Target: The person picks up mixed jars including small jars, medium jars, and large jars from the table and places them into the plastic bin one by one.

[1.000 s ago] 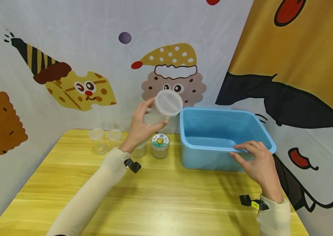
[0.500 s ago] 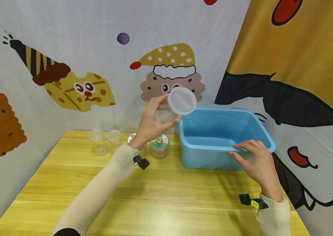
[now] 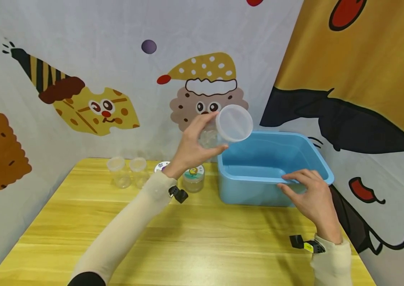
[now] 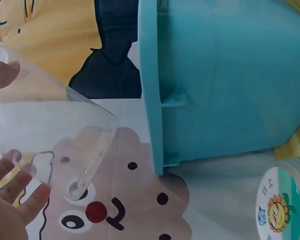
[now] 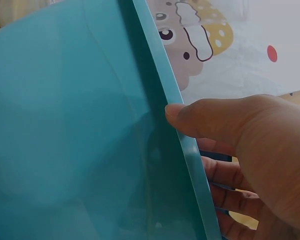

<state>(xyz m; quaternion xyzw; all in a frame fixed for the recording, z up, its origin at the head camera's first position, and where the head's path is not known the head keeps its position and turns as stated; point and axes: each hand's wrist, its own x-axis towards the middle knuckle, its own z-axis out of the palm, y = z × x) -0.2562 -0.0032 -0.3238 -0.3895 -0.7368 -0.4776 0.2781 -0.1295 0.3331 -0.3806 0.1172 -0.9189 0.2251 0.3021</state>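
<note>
My left hand (image 3: 195,149) holds a clear plastic jar (image 3: 209,138), its fingers and thumb on opposite sides. The jar is tilted, with its translucent white lid (image 3: 234,123) facing up and toward me. In the left wrist view the clear jar (image 4: 55,135) looks empty. It hangs in the air beside the upper left corner of a blue plastic bin (image 3: 252,192). My right hand (image 3: 313,198) grips the bin's front rim near its right end. In the right wrist view the thumb (image 5: 190,117) lies against the rim's outside, with the other fingers on the inner side.
Two slim clear containers (image 3: 119,174) with pale lids stand at the table's back left. A round jar (image 3: 193,182) with a sunflower label stands left of the bin, and another labelled jar (image 3: 160,166) is partly hidden by my left wrist. A printed cloth hangs behind the wooden table (image 3: 202,246).
My left hand has moved right with the jar, bringing its lid in front of the bin's back left corner. The right hand and the bin have stayed in place.
</note>
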